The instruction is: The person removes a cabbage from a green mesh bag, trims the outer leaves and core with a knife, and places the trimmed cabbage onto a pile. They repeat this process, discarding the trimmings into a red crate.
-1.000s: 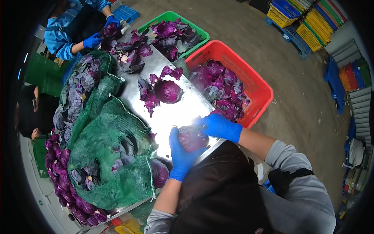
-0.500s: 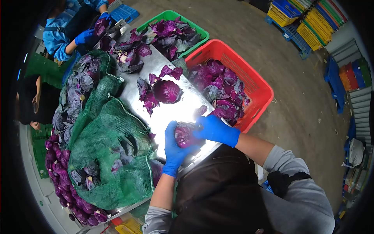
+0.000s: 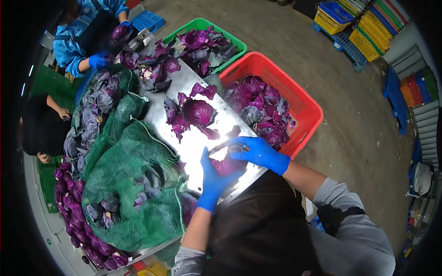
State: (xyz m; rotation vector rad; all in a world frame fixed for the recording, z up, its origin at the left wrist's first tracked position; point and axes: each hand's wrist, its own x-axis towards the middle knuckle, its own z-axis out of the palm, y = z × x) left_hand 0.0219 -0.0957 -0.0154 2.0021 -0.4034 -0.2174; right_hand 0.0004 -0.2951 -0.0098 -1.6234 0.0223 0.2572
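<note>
My left hand (image 3: pixel 214 181), in a blue glove, cups a red cabbage (image 3: pixel 226 166) from the left and below, close over the metal table (image 3: pixel 172 133). The cabbage's pale stem end faces up. At its right side is my gloved right hand (image 3: pixel 261 154), fingers curled in. A thin dark edge shows by those fingers, over the top of the cabbage; I cannot tell what it is. Farther up the table sits another red cabbage (image 3: pixel 198 112) with loose purple leaves (image 3: pixel 178 125) around it.
A red crate (image 3: pixel 301 103) and a green crate (image 3: pixel 239 46) of purple leaves stand right of the table. Green netting (image 3: pixel 133 170) covers cabbages at left, beside peeled heads (image 3: pixel 76 207). A co-worker in blue (image 3: pixel 69 46) holds a cabbage; another person (image 3: pixel 43 124) stands left.
The cabbage in my hands has turned, bringing its pale stem end up. My right hand has shifted slightly right. Another leaf lies below the cabbage on the table. The co-worker's hands have moved apart.
</note>
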